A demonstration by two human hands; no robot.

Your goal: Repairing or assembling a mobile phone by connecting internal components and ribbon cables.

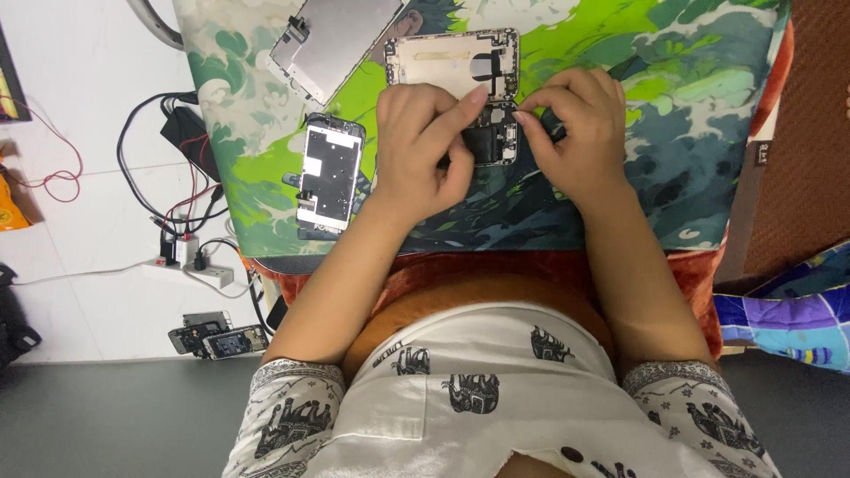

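Observation:
An opened phone body (447,62) lies on a green patterned mat (673,115), its back housing bare at the far end and dark parts showing at the near end. My left hand (423,146) rests on the phone's near left side, index finger stretched over it. My right hand (575,133) pinches at the phone's near right edge; whatever sits between the fingertips is too small to make out. A detached phone screen (330,173) lies face down just left of my left hand.
A second, larger screen panel (332,40) lies at the mat's far left. On the white floor to the left are black and red cables (168,177), a power strip (190,265) and two small phones (217,338). Colourful fabric (792,310) sits at the right.

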